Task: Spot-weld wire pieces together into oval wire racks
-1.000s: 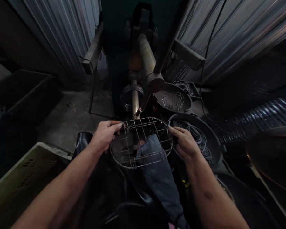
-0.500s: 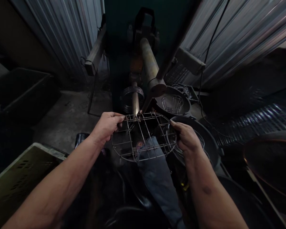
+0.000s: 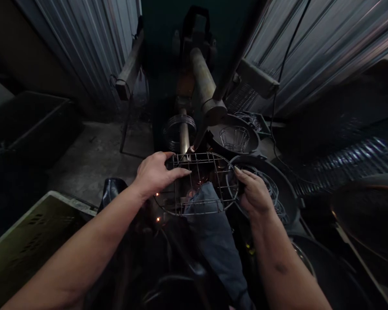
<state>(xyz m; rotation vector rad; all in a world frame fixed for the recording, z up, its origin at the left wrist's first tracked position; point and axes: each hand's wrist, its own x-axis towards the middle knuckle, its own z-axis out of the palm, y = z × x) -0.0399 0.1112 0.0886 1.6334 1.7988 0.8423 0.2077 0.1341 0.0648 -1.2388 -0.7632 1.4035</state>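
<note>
The wire rack (image 3: pixel 198 172) is held out level in front of the person, above the grey trouser leg (image 3: pixel 213 241), with its far edge near the tip of the metal rod (image 3: pixel 184 140). The right hand (image 3: pixel 254 189) is clamped on the rack's right edge, the rim pinched between thumb and fingers. The left hand (image 3: pixel 158 174) is at the opposite edge, its thumb and forefinger spread apart over the wires; I cannot tell whether its other fingers grip underneath. Small orange sparks (image 3: pixel 158 219) glow just below the left hand. A bundle of wire rings (image 3: pixel 171 129) hangs around the rod, and a thick pipe (image 3: pixel 203 77) runs above it. To the right, one pan (image 3: pixel 254 141) holds a wire basket (image 3: pixel 234 140), and a nearer pan (image 3: pixel 292 202) holds loose wire loops (image 3: pixel 271 187). A yellowish crate (image 3: pixel 35 241) stands at the lower left, beside the left forearm.
</note>
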